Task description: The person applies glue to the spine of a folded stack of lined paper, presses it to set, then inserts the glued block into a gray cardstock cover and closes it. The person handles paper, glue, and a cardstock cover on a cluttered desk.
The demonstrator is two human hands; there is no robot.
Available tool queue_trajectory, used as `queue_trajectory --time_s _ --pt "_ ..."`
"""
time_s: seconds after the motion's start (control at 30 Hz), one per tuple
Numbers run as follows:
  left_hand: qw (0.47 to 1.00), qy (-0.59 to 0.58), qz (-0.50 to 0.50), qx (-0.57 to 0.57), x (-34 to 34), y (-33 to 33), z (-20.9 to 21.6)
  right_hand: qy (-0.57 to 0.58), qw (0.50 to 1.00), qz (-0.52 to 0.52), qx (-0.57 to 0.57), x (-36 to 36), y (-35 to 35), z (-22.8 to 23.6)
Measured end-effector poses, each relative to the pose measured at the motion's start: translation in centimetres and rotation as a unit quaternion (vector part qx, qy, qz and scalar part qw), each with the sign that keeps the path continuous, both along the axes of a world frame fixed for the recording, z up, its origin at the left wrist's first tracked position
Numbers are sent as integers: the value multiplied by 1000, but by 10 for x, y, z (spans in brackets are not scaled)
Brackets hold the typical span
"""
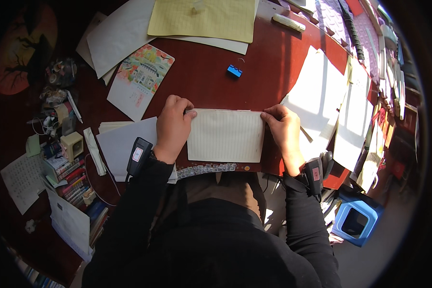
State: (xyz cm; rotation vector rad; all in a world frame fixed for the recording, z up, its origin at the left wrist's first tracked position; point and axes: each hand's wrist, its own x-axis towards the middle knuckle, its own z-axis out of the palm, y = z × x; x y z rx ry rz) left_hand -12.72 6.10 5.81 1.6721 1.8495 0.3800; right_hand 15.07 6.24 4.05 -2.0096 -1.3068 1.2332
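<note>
Lined paper sheets (224, 136) lie squarely on the dark red desk in front of me. My left hand (174, 127) pinches their far left corner between thumb and fingers. At the far right corner, my right hand (284, 130) grips the paper the same way. Whether it is a loose stack or a bound pad I cannot tell. Beyond the paper sits a small blue binder clip (234, 71), touched by neither hand. A booklet with a colourful illustrated cover (141, 79) lies at the far left of my left hand.
White sheets (125, 149) lie under my left forearm; more papers (317, 91) are at right. A yellow lined pad (201, 19) tops papers at the back. Books (77, 182) and small items crowd the left. A blue bin (357, 218) stands on the floor at right.
</note>
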Motion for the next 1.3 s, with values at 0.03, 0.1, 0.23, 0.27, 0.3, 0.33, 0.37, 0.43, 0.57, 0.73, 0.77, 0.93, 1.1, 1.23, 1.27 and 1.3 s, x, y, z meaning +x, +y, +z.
queue_trajectory --time_s 0.03,0.1,0.23,0.27,0.3,0.33,0.37,0.43,0.57,0.73,0.77,0.93,1.1,1.23,1.27,1.3 --pt "1000 -8 5 -25 -1 5 -1 -13 1000 4 -13 2 2 -1" --pt "997 -23 17 -70 -5 14 -4 -15 999 12 -29 5 5 -2" --pt "996 -26 24 -83 -7 23 -8 -54 995 60 -58 9 12 -5" --pt "995 -26 26 -95 -8 25 -9 -51 994 64 -72 9 14 -6" --pt "994 -27 28 -107 -7 26 -9 -51 993 69 -76 9 15 -6" --pt "992 -29 28 -116 -7 28 -9 -48 994 74 -70 10 16 -5" --pt "992 -21 22 -125 -8 30 -8 -58 992 81 -71 10 18 -5" --pt "991 -10 12 -135 -8 33 -6 -72 990 102 -60 10 20 -1" --pt "992 -18 8 -127 -8 33 -5 -102 987 110 -50 7 20 16" --pt "994 -39 10 -104 -11 29 -10 -186 967 168 53 -26 16 34" --pt "994 -38 7 -102 -12 28 -11 -163 966 188 76 -39 18 34" --pt "995 -43 14 -92 -12 27 -14 -144 964 219 -39 -85 34 29" --pt "992 -56 19 -108 -13 25 -13 -138 963 226 -57 -96 40 24" --pt "989 -78 11 -122 -14 22 -11 -154 958 241 -39 -97 37 20" --pt "992 -68 11 -106 -12 21 -11 -161 956 242 -34 -97 35 19" --pt "994 -56 13 -93 -10 20 -10 -162 956 243 -29 -97 34 18"
